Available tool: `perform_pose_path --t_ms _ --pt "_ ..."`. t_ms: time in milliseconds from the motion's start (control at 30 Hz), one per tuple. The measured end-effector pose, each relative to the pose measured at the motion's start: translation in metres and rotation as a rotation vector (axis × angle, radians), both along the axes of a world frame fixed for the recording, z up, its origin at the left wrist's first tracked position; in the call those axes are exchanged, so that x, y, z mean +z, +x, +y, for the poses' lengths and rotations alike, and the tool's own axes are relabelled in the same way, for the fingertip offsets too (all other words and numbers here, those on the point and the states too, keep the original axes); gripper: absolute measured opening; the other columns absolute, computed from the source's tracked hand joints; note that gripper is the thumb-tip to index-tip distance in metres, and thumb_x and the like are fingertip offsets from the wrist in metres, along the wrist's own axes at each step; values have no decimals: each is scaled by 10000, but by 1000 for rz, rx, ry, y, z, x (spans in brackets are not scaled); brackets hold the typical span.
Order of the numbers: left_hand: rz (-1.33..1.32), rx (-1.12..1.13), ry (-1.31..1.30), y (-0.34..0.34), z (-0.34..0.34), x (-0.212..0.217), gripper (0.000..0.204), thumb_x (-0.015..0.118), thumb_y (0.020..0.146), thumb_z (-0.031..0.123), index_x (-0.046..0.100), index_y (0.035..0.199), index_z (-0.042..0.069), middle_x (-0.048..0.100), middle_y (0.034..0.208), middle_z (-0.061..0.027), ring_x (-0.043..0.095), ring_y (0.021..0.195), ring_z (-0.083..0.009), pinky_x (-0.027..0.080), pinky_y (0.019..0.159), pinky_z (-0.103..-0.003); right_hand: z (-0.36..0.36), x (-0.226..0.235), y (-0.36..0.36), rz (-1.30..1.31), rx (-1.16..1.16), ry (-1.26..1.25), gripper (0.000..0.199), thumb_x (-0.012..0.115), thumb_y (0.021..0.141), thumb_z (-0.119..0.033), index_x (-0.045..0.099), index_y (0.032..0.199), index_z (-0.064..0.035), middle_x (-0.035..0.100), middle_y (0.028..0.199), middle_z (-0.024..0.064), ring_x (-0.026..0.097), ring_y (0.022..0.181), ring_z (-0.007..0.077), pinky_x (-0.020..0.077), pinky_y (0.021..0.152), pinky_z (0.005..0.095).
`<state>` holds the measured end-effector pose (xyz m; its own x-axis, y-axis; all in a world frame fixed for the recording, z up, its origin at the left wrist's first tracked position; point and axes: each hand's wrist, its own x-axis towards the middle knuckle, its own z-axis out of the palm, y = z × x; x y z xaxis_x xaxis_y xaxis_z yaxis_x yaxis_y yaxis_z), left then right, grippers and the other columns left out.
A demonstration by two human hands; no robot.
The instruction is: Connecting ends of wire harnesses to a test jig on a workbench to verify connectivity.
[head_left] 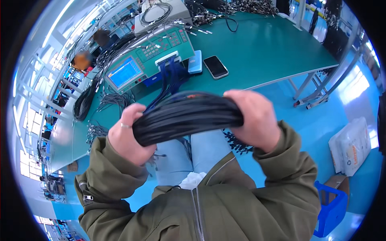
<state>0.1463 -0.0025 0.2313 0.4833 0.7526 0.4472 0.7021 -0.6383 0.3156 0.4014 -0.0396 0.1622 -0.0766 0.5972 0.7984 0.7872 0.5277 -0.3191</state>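
A thick bundle of black cables (189, 116) is held up in front of me, above my lap, slightly blurred. My left hand (130, 136) wraps round its left end, and a ring shows on one finger. At the other end my right hand (255, 118) grips the bundle, thumb and fingers closed round it. Dark cable ends (238, 143) hang below, near my right wrist. Beyond the bundle stands a green-fronted cable tester (155, 52) with a lit blue screen (125, 73). Dark blue leads (173, 74) run from its connector down behind the bundle.
A phone (216, 66) and a light blue box (195, 62) lie on the green table (273, 44). Cable heaps (253, 6) lie at the back, coiled cables (85, 100) at the left. Right, on the floor, are a white sack (350, 146) and a blue crate (333, 211).
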Motion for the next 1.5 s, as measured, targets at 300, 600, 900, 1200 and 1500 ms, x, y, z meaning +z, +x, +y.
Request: perform_pose_path --t_ms 300,600,900,1200,1500 --pt "-323 -751 -473 59 65 61 805 736 489 100 336 1183 27 530 1032 -132 543 887 -237 431 743 -301 -27 151 60 -131 -231 -160 448 633 545 23 523 977 -18 581 868 101 542 709 208 428 664 280" --pt "-529 -1773 -960 170 118 95 847 625 570 377 279 1222 -37 443 1109 -244 503 967 -327 451 755 -373 -42 239 63 -293 -398 155 376 578 747 -115 470 1078 26 550 922 112 541 801 221 426 765 299" --pt "-425 -2541 -1554 168 111 82 1010 450 675 693 228 1238 -117 355 1140 -378 469 1003 -441 483 730 -464 0 225 20 -183 -160 -140 423 621 568 31 518 976 -2 562 856 98 520 737 188 408 718 277" --pt "-800 -1500 -2077 137 123 41 693 641 652 196 283 1170 -95 516 978 -264 592 722 -352 521 622 -361 -28 35 18 137 249 405 553 704 599 -374 539 1003 -34 563 878 119 523 779 258 393 760 309" --pt "-571 -1560 -1949 154 126 39 602 593 664 138 334 1153 -100 528 979 -226 584 743 -299 491 654 -320 69 83 12 1538 1333 -27 873 523 701 -611 257 1273 -7 278 1320 181 296 1215 303 200 1039 411"
